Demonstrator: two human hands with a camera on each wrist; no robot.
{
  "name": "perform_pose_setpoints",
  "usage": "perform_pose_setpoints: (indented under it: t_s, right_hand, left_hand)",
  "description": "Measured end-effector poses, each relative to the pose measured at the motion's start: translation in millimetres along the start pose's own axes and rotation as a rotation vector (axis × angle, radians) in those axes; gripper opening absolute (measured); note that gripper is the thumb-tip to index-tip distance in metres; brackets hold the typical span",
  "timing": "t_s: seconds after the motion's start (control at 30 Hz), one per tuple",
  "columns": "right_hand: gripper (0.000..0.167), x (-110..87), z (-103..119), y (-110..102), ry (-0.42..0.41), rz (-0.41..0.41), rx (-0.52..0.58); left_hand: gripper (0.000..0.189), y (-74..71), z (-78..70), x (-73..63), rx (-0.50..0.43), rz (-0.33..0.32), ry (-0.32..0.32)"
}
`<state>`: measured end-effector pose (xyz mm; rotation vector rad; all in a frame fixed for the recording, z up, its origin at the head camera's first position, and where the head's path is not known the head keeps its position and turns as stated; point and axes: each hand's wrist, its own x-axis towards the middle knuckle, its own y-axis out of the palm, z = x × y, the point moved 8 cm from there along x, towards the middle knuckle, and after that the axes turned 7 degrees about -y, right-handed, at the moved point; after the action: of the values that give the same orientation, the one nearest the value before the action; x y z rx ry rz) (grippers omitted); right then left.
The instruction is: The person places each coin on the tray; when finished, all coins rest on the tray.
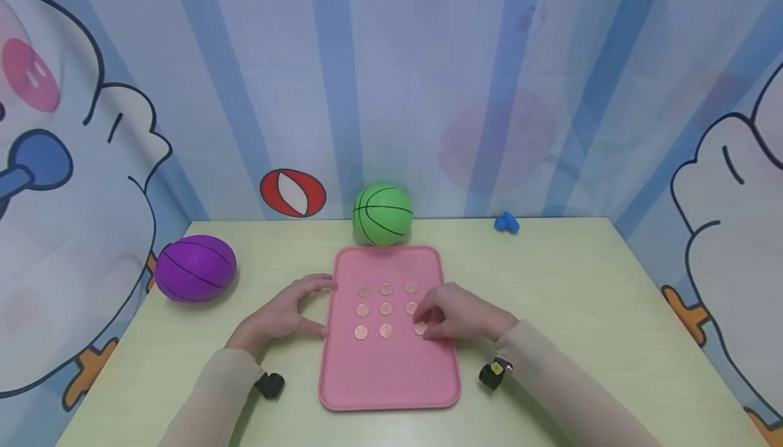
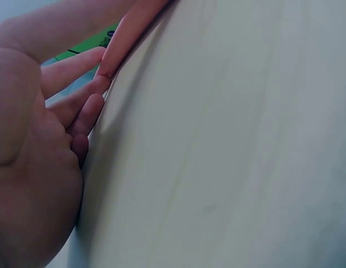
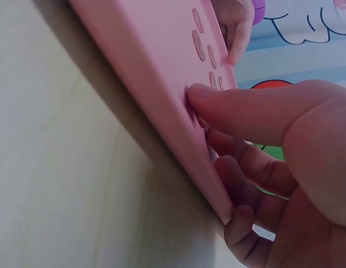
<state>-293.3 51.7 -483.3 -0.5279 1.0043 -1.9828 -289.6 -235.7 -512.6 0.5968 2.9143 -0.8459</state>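
Observation:
A pink tray [image 1: 391,379] lies on the table with several copper-coloured coins [image 1: 385,309] on it, set in three rows of three. My left hand [image 1: 287,311] touches the tray's left rim with thumb and fingertips spread apart and fairly straight. In the left wrist view, the fingertips [image 2: 100,53] rest right at the tray's side [image 2: 125,42]. Over the tray's right half, my right hand [image 1: 455,311] has its thumb and curled fingers around the coin [image 1: 420,329] at the near right corner of the grid. The right wrist view shows the thumb [image 3: 240,109] low against the tray floor, partly hiding that coin.
A green ball [image 1: 382,215] sits just behind the tray's far edge. To the left is a purple ball [image 1: 196,268], and a small blue object [image 1: 506,223] lies at the back right. A printed cloth backdrop [image 1: 416,94] rises behind the table [image 1: 550,284].

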Motion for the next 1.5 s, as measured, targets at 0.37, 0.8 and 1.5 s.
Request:
perform_pose_setpoints:
  t_s: [0.37, 0.8, 1.5]
  right_hand:
    - [0.016, 0.8, 3.7, -1.2, 0.006, -0.008, -0.030]
    - [0.014, 3.2, 5.1, 0.8, 0.012, -0.065, -0.064]
    - [0.015, 4.3, 0.5, 5.5, 0.040, -0.084, -0.057]
  left_hand:
    - [0.088, 0.2, -0.4, 0.3, -0.010, -0.002, -0.019]
    - [0.087, 0.1, 0.4, 1.0, -0.003, -0.005, -0.024]
    - [0.087, 0.2, 1.9, 1.2, -0.003, 0.000, -0.008]
